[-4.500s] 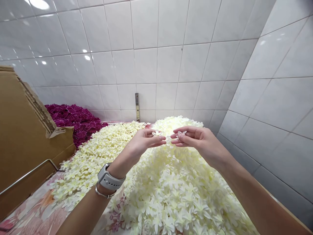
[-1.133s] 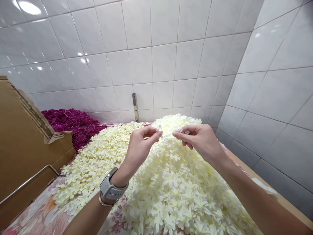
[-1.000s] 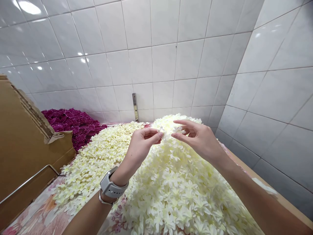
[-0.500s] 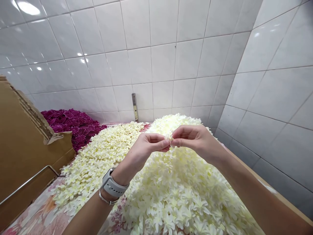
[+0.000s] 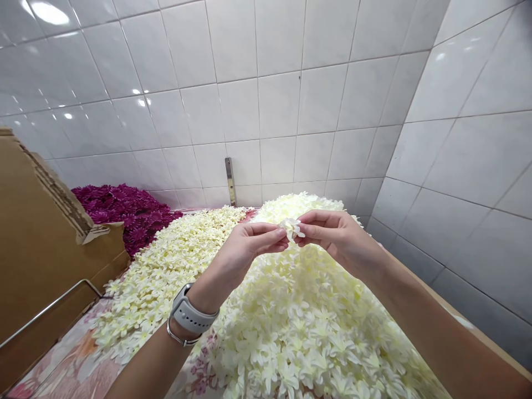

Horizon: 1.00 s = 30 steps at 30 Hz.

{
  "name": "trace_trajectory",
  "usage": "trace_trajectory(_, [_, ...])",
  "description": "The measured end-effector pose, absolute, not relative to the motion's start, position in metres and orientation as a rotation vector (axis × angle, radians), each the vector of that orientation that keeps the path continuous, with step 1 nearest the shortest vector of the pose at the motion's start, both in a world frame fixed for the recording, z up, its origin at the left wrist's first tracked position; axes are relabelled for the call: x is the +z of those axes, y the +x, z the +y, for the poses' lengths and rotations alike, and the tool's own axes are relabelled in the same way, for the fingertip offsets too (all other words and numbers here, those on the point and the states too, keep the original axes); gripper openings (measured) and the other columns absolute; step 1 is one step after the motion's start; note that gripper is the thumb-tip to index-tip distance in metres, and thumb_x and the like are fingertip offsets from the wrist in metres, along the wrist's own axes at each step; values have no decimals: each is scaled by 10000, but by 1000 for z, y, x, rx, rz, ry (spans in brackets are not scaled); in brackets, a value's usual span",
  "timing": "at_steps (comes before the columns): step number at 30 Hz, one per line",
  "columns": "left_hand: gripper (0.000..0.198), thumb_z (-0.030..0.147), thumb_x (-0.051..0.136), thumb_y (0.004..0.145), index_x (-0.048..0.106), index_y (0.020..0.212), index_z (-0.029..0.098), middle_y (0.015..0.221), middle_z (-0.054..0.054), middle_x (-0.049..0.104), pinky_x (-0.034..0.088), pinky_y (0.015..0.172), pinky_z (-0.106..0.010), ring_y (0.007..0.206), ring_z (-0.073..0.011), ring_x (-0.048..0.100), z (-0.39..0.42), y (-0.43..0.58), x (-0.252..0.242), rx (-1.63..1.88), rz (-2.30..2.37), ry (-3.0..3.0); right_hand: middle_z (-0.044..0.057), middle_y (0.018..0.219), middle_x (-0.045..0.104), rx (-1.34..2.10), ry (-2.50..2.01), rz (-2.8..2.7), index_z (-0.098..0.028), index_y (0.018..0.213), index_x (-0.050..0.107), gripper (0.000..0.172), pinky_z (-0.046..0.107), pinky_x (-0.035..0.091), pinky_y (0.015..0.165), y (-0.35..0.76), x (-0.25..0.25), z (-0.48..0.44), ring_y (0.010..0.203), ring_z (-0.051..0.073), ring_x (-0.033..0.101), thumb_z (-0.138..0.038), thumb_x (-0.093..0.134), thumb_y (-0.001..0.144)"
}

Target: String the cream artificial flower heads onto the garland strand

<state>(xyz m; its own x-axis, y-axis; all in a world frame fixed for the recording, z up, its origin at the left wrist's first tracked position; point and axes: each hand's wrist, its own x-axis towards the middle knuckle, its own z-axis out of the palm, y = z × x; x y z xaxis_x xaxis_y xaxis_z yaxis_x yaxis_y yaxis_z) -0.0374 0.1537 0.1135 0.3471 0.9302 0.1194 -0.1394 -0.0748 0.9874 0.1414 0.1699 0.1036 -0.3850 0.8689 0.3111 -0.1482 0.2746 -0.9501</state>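
A small white artificial flower point(image 5: 292, 228) is pinched between my two hands, above a large heap of loose white flowers point(image 5: 307, 321). My left hand point(image 5: 253, 241), with a watch and a bracelet at its wrist, grips the flower's left side with thumb and fingers. From the right, my right hand point(image 5: 332, 233) holds it between thumb and forefinger. Fingertips cover part of the bloom, so its centre is hard to make out. To the left of the heap spreads a flatter pile of cream-yellow flowers point(image 5: 174, 260).
Purple flowers point(image 5: 124, 210) are piled at the back left, behind a cardboard box point(image 5: 50, 249) with a metal rod point(image 5: 45, 313) at its side. A floral cloth point(image 5: 78, 357) lies beneath. Tiled walls point(image 5: 278, 105) close off the back and right; a metal strip point(image 5: 230, 182) stands against the back wall.
My fingertips have drawn slightly apart, and the white flower between them shows more of its petals. Both hands stay in nearly the same place over the heap.
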Motion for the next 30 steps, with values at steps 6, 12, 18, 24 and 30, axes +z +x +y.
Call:
trace_trajectory(6, [144,278,708,672,690,626,143,616,2,617,439,674,-236,634,-99,544,154,-37,111,1147,930,1466,-1,761,627,1122,-804,-1694,-183,755,621,173,249,485,667,136,105,161,726,135,607,-262,740,658])
trace_trajectory(12, [169,298,717,644,682,610,136,601,-3,601,445,678,-258,615,-105,531,155,-35,111,1224,981,1432,25,699,646,1037,-903,-1603,-152,772,684,130,261,503,646,138,105,163,621,118,594,-255,633,709])
trace_trajectory(18, [184,306,733,605,677,593,131,598,-13,606,454,701,-282,626,-120,544,157,-34,112,1248,1010,1393,27,629,634,1044,-1036,-1496,-132,627,678,91,226,495,551,135,102,170,539,101,564,-220,688,610])
trace_trajectory(24, [190,312,739,603,671,591,134,596,-8,599,459,687,-274,617,-114,540,159,-35,108,1247,989,1393,4,519,560,818,-1142,-1499,-147,548,551,327,223,416,444,140,99,171,463,101,507,-392,766,568])
trace_trajectory(30, [200,330,736,619,685,616,136,623,-15,614,450,688,-272,632,-117,542,156,-34,110,1214,1012,1423,75,886,646,184,-1188,-1723,-172,877,639,272,308,447,588,145,103,170,690,175,574,-418,573,781])
